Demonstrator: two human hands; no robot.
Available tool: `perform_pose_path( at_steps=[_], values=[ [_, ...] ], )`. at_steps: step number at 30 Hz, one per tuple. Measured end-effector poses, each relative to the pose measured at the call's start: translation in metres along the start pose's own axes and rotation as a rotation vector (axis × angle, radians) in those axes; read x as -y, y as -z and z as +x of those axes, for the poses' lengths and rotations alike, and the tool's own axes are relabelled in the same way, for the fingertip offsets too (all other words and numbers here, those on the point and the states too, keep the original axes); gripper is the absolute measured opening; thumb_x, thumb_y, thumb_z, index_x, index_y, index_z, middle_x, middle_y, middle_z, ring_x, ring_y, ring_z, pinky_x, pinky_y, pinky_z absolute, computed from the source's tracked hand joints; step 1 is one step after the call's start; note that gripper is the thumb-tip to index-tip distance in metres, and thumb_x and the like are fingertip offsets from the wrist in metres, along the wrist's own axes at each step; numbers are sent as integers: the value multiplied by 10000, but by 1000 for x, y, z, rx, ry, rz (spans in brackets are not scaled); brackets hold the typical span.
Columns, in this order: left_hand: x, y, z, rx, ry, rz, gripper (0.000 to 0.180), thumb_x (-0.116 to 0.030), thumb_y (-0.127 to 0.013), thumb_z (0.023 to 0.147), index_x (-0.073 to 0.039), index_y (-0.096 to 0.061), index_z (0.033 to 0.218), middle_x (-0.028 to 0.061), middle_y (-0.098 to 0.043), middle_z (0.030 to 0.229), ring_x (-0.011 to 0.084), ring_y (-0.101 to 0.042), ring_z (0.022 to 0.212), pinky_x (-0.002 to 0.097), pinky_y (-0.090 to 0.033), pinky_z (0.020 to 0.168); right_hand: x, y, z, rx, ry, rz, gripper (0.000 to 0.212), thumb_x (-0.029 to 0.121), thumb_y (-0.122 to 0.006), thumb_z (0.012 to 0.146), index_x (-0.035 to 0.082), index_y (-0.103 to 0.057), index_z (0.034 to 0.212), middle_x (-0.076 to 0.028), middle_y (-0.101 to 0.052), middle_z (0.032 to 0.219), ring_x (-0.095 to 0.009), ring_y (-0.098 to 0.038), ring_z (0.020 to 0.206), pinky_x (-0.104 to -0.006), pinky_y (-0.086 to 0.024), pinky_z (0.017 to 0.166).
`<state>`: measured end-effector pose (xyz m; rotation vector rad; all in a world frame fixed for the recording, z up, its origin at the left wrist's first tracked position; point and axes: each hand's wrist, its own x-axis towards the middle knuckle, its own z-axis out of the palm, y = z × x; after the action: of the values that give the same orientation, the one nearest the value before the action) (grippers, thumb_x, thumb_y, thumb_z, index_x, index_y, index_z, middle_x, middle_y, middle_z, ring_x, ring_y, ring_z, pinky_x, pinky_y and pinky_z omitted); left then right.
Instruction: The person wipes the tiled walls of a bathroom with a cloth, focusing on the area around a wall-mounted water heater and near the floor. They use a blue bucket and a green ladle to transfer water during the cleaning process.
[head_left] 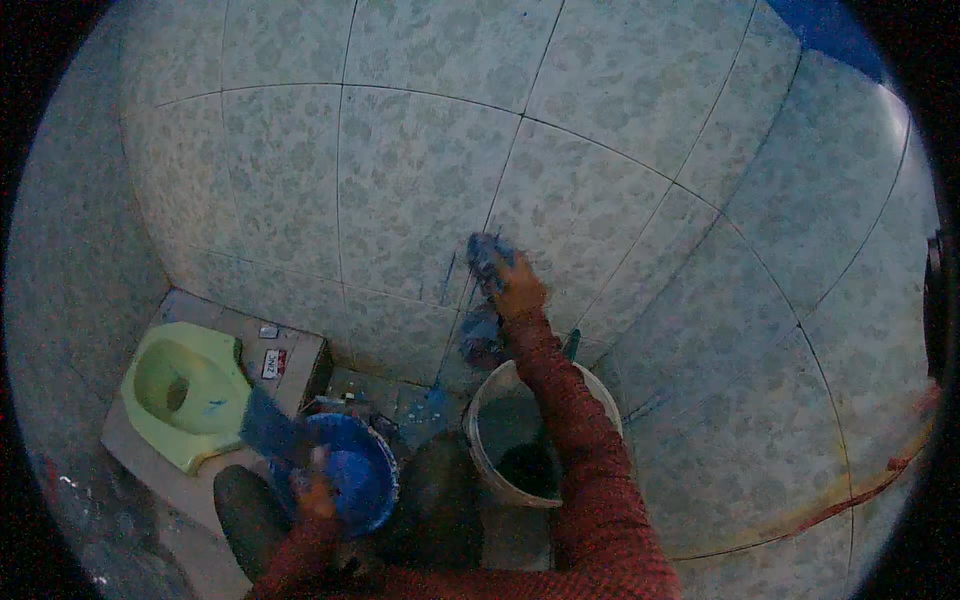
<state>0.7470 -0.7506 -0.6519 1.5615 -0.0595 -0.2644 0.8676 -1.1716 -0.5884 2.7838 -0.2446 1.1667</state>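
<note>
My right hand (522, 288) is closed on a crumpled blue cloth (488, 254) against the patterned wall tiles, at a dark joint line. Below that hand is another dark blue patch (483, 335); whether it belongs to the cloth, I cannot tell. Blue streaks mark the wall nearby. Low on the left, my left hand (316, 490) is closed at the near-left rim of a blue tub (392, 495). A flat, blue, blade-like piece (264, 424) sticks out up and left from it, blurred. Blue material (352, 472) lies in the tub.
A pale green squat toilet (205, 435) is set in a raised ledge at left, with small packets (274, 363) beside it. Under my right forearm stands a white bucket (482, 455) with dark liquid. Blue splashes spot the floor (428, 405). A reddish strip (850, 505) runs along the right.
</note>
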Motion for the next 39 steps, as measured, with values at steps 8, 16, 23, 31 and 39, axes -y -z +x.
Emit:
perform_pose_path(
  at_steps=[8,16,23,31,39],
  values=[
    [34,96,25,-242,-207,0,417,-293,-376,879,-70,-349,1231,105,-412,1189,215,-435,1036,351,-393,832,8,9,-3,93,-116,20,588,218,-655,652,256,-424,1192,-178,-419,1184,-344,-508,975,-408,-455,762],
    [45,131,47,-333,-414,58,422,-275,-328,896,-102,-284,1278,80,-358,1261,212,-408,1099,354,-379,861,23,84,47,41,-270,151,563,260,-623,699,198,-408,1215,-200,-345,1256,-364,-419,1098,-504,-394,822],
    [31,115,90,-401,-425,-276,497,-308,-453,850,-76,-305,1264,107,-393,1214,225,-420,1089,340,-398,851,3,10,-10,191,-94,-25,581,217,-647,672,289,-410,1198,-144,-393,1209,-317,-496,1006,-404,-443,769],
    [68,177,107,-372,-425,-399,497,-302,-459,840,-128,-303,1279,109,-380,1224,243,-432,1068,403,-390,818,24,59,38,84,-199,73,583,207,-642,677,287,-400,1202,-151,-378,1241,-311,-510,995,-405,-466,731],
    [71,179,114,-522,-298,-246,449,-266,-442,853,-155,-320,1271,107,-399,1207,243,-493,999,384,-441,741,25,1,-21,401,-81,29,548,225,-637,686,282,-420,1187,-158,-374,1241,-329,-523,961,-408,-469,716]
  ],
)
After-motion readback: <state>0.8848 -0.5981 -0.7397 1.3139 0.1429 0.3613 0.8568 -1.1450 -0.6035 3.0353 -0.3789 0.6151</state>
